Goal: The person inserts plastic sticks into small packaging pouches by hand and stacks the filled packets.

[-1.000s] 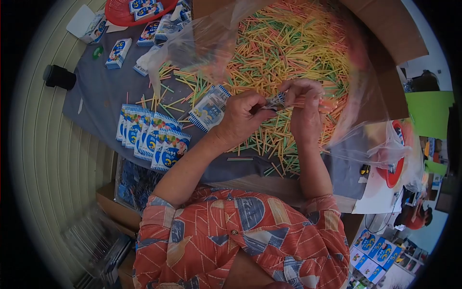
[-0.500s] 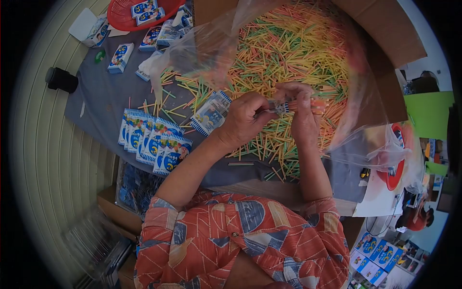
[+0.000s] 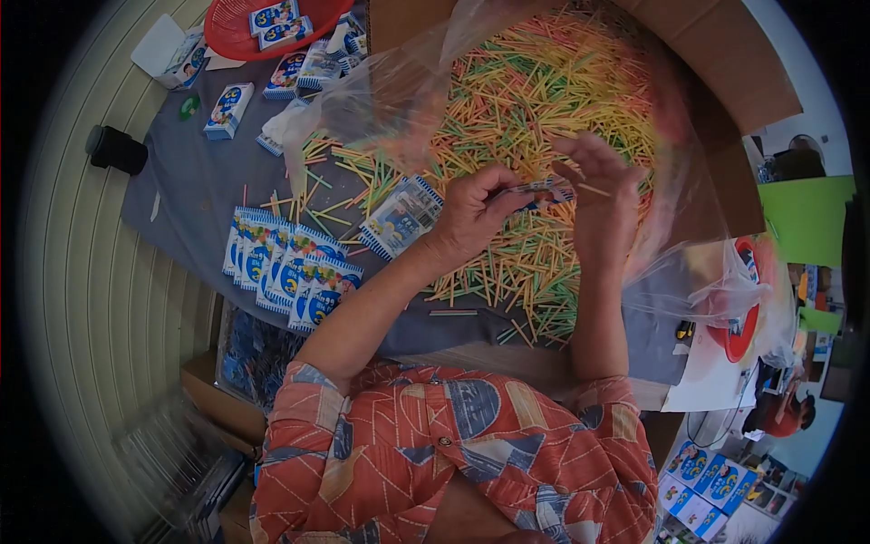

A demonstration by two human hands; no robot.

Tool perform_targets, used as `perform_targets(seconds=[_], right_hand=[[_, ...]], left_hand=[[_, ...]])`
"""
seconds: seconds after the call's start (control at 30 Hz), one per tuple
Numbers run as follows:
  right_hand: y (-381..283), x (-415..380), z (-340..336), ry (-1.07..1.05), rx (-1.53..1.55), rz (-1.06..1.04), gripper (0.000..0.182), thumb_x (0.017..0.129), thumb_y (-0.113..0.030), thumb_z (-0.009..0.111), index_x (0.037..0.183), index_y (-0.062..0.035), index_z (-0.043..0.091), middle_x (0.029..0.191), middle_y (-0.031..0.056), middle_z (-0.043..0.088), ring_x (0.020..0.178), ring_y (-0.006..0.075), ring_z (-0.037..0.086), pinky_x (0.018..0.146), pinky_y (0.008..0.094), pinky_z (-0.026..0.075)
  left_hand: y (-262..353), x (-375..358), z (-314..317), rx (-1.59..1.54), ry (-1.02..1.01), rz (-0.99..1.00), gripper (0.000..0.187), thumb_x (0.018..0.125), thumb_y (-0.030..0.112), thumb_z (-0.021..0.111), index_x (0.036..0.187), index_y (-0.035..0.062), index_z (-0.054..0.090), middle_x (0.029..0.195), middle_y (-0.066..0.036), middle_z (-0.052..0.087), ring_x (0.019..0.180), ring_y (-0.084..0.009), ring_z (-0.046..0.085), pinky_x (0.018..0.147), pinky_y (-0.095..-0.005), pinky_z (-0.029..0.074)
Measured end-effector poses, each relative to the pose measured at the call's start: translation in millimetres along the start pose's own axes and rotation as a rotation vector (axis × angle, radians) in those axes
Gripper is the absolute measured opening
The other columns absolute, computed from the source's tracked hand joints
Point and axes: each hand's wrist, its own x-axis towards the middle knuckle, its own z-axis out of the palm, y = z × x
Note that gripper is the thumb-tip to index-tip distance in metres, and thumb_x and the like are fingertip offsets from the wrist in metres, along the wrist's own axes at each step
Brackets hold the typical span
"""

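Observation:
My left hand [image 3: 473,216] pinches a small printed plastic packet [image 3: 542,195], its far end pointing right toward my other hand. My right hand [image 3: 605,195] is raised just right of the packet with its fingers spread. One pale stick [image 3: 594,189] shows across its palm; whether it is gripped is unclear. Under and beyond both hands lies a large heap of thin coloured sticks [image 3: 535,100]. A flat, clear-faced packet [image 3: 403,216] lies left of my left wrist. Several blue-and-white packets [image 3: 294,267] overlap in a row on the grey cloth.
Clear plastic sheeting [image 3: 385,100] and a cardboard box [image 3: 720,136] surround the heap. A red basket [image 3: 227,36] with packets stands at the upper left, near small boxes [image 3: 228,111]. Another red basket [image 3: 748,331] is at the right. A person [image 3: 784,412] is visible at the far right.
My right hand has moved up and right, away from the packet, and its fingers have spread. The bunch of sticks it held no longer shows in it. My left hand has shifted slightly right.

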Motion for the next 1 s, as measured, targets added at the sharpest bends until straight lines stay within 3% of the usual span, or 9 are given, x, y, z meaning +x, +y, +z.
perform_targets(seconds=[0.13,0.2,0.23,0.3,0.43,0.57,0.73,0.8,1.0], right_hand=[[-19,-3,-25,0.229,-0.145,0.007,0.052,0.102,-0.043,0.047,0.127,0.0013,0.059,0.124,0.0123,0.063,0.111,0.0218,0.060,0.096,0.0385,0.047],[-14,-11,-28,-0.161,-1.079,-0.329,0.045,0.093,-0.025,0.065,0.130,-0.0013,0.057,0.117,0.0139,0.066,0.107,0.0245,0.063,0.094,0.0356,0.049],[-19,-19,-21,-0.166,-1.076,-0.341,0.045,0.093,-0.025,0.065,0.130,-0.0013,0.057,0.117,0.0139,0.066,0.107,0.0245,0.063,0.094,0.0356,0.049],[-31,-42,4,-0.011,-0.223,-0.053,0.045,0.080,-0.005,0.075,0.123,-0.0026,0.062,0.105,0.0152,0.070,0.101,0.0262,0.066,0.086,0.0341,0.052],[-23,-61,32,-0.187,-0.515,-0.318,0.026,0.077,0.009,0.070,0.101,-0.0010,0.069,0.092,0.0117,0.072,0.084,0.0251,0.070,0.074,0.0319,0.054],[-40,-73,35,-0.139,-0.418,-0.483,0.029,0.077,0.009,0.070,0.103,-0.0022,0.069,0.088,0.0101,0.072,0.082,0.0236,0.070,0.073,0.0310,0.054],[-57,-103,43,-0.260,-0.419,-0.335,0.056,0.072,0.007,0.076,0.125,-0.0050,0.060,0.124,0.0093,0.058,0.083,0.0134,0.061,0.074,0.0262,0.050],[-52,-108,43,-0.101,-0.081,-0.233,0.045,0.071,0.009,0.074,0.112,-0.0057,0.067,0.109,0.0103,0.064,0.076,0.0159,0.063,0.067,0.0276,0.050],[-43,-116,64,-0.299,-0.330,-0.335,0.024,0.077,0.008,0.069,0.096,-0.0049,0.072,0.080,0.0057,0.065,0.078,0.0175,0.062,0.069,0.0289,0.048]], left_hand=[[5,-13,-12,-0.123,0.039,-0.010,0.009,0.097,0.008,0.063,0.101,0.0009,0.059,0.079,0.000,0.062,0.072,-0.0050,0.054,0.063,-0.0233,0.045],[11,-24,-22,-0.104,0.049,0.014,0.010,0.098,0.008,0.061,0.104,0.0008,0.058,0.081,0.000,0.062,0.074,-0.0052,0.055,0.064,-0.0233,0.045],[15,-29,-26,-0.017,0.041,0.020,0.012,0.099,0.010,0.060,0.106,0.0007,0.058,0.089,-0.001,0.063,0.080,-0.0053,0.056,0.069,-0.0229,0.047],[23,-41,-26,0.074,0.047,0.023,0.014,0.100,0.012,0.058,0.109,0.0006,0.058,0.097,-0.001,0.064,0.086,-0.0054,0.057,0.074,-0.0226,0.049],[38,-63,-7,-0.254,0.007,-0.072,0.032,0.095,0.012,0.066,0.121,0.0012,0.052,0.094,-0.007,0.069,0.087,-0.0114,0.065,0.079,-0.0271,0.053],[57,-86,-12,0.071,0.034,0.058,0.048,0.085,0.002,0.073,0.128,0.0012,0.053,0.101,-0.010,0.071,0.092,-0.0139,0.067,0.082,-0.0284,0.053],[64,-105,-18,0.122,0.003,0.093,0.033,0.081,-0.002,0.075,0.113,0.0013,0.067,0.101,-0.009,0.072,0.093,-0.0144,0.068,0.081,-0.0280,0.053],[61,-112,-17,0.135,0.026,0.148,0.034,0.081,-0.003,0.075,0.113,0.0014,0.066,0.100,-0.009,0.071,0.092,-0.0148,0.067,0.080,-0.0283,0.053],[60,-138,-27,0.210,0.017,0.226,0.033,0.080,-0.003,0.075,0.111,0.0019,0.066,0.098,-0.009,0.069,0.088,-0.0167,0.067,0.077,-0.0294,0.052]])
